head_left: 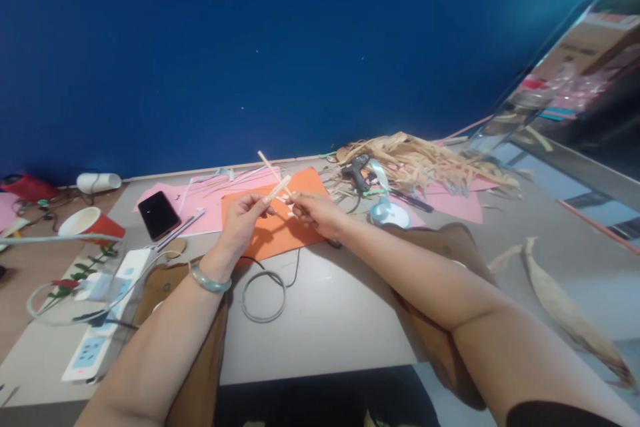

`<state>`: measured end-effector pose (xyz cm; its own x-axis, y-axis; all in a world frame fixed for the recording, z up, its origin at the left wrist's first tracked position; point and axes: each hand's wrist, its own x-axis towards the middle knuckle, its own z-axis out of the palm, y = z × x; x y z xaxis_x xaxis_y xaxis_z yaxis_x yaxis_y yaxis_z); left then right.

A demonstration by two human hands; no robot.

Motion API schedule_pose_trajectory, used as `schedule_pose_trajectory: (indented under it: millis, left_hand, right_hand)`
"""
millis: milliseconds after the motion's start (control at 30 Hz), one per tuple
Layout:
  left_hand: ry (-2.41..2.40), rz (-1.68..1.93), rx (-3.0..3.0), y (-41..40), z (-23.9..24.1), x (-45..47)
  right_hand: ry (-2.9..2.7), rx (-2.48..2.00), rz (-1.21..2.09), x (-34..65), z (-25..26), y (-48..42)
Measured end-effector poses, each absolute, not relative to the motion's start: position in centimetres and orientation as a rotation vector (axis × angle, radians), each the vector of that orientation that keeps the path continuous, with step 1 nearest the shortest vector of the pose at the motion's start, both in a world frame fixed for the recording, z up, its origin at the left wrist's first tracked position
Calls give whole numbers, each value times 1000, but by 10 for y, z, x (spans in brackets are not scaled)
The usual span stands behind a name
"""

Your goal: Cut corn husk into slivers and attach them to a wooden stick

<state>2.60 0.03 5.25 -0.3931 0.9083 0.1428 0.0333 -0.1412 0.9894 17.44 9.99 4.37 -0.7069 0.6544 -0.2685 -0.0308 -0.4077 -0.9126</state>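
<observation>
My left hand [241, 219] is closed in a pinch on a pale straw strip [277, 188], held above an orange paper sheet [270, 230]. My right hand [314, 212] is closed too, pinching a second thin pale strip [268, 166] that slants up to the left and crosses the first. The two hands almost meet over the orange sheet. A green bangle [210, 280] sits on my left wrist.
Pink sheets [210, 197] lie behind, with a black phone [158, 215]. A glue gun [359, 172], a ribbon roll [389, 212] and a heap of dried straw [420, 159] lie right. A red cup [91, 223] and power strip [107, 310] sit left; a cable loop [263, 296] lies near.
</observation>
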Motion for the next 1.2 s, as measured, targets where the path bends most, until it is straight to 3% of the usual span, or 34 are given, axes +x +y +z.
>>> schedule_pose_trajectory:
  millis: [500, 933, 1200]
  left_hand:
    - [1054, 1088, 735, 0, 45, 28]
    - [1319, 1292, 1126, 0, 40, 29]
    - [1358, 1327, 1029, -3, 48, 32]
  right_hand:
    - [-1452, -527, 2103, 177, 51, 87]
    - [-1482, -638, 2023, 176, 49, 84]
    - [-1358, -719, 1970, 175, 50, 83]
